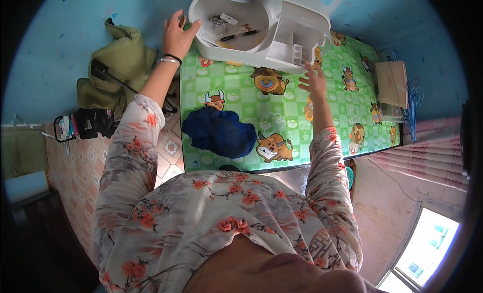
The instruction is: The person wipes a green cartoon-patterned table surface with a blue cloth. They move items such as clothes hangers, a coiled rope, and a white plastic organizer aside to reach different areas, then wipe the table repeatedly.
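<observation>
A white plastic desktop organizer [230, 55] stands at the far side of the table, against the wall. Its round compartment holds a black pen [239, 35], a coiled thin cable [217, 19] and several small items. Small dividers [300, 54] split the section on the right. My left hand [176, 38] is at the organizer's left wall, thumb by the rim and fingers spread. Near the front right corner is my right hand [316, 81], fingers apart, a fingertip at or close to the corner. A dark blue plush cloth [220, 132] lies bunched at the table's near left.
A green cartoon-print tablecloth [279, 119] covers the table [371, 154]. An olive-green bag [120, 59] and a black bag [96, 123] are to the left. A cardboard piece [391, 83] and blue hangers [414, 104] stand right, near a pink curtain [426, 149].
</observation>
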{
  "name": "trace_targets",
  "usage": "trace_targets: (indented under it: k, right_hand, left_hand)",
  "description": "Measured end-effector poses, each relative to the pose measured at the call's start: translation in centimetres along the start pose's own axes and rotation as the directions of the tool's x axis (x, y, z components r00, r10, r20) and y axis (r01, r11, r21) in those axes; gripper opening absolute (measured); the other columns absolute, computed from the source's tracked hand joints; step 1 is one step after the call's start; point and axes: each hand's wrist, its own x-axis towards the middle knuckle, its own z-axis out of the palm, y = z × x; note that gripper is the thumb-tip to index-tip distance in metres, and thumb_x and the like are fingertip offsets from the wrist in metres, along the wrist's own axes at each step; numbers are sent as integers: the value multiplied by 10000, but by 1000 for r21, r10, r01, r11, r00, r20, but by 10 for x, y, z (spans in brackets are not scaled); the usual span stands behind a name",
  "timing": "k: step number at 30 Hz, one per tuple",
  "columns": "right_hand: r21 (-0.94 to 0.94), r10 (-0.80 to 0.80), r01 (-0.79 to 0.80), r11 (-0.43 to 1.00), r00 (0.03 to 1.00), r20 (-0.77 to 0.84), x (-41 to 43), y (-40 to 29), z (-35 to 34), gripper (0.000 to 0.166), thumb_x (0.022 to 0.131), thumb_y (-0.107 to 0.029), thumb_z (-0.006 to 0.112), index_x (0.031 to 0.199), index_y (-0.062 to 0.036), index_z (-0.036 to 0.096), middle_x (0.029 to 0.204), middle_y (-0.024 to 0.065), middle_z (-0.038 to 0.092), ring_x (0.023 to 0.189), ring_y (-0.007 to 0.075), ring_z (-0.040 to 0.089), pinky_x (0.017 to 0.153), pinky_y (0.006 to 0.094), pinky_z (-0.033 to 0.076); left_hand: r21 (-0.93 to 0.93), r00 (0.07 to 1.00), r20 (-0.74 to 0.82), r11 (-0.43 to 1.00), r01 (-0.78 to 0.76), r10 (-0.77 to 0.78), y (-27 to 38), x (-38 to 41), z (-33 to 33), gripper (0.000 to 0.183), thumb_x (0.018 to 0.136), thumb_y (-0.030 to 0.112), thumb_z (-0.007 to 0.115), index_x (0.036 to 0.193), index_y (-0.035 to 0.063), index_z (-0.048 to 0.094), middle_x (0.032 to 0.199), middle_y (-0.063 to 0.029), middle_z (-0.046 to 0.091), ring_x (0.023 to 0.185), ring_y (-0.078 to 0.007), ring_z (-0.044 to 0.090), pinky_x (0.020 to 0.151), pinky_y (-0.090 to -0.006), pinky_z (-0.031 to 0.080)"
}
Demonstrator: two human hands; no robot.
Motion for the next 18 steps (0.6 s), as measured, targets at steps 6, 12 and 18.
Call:
trace_targets:
  k: [6, 12, 18]
  right_hand:
    - [142, -9, -29, 989, 966, 259, 13, 9, -2, 507, 863, -400, 535, 1209, -45, 427, 1004, 140, 541, 861, 264, 624, 673, 368, 532]
    - [124, 39, -70, 990, 971, 236, 19, 3, 2, 386, 844, -323, 511, 1114, -52, 461, 983, 120, 543, 840, 241, 612, 675, 377, 521]
    - [103, 61, -83, 991, 978, 202, 20, 10, -6, 377, 813, -348, 586, 1063, -74, 521, 945, 82, 545, 789, 221, 583, 612, 355, 516]
  left_hand:
    - [-57, 989, -7, 988, -147, 147, 5, 34, 11, 459, 738, 319, 664, 1117, 75, 576, 974, -151, 604, 946, -321, 560, 817, -395, 469]
    - [75, 997, 40, 995, -72, 69, 0, 34, 20, 355, 795, 185, 556, 1137, 89, 557, 1022, -167, 592, 990, -352, 544, 845, -427, 454]
    - [38, 999, 13, 998, -51, 50, -4, 30, 24, 341, 812, 141, 526, 1149, 89, 535, 1050, -190, 569, 995, -366, 534, 851, -442, 446]
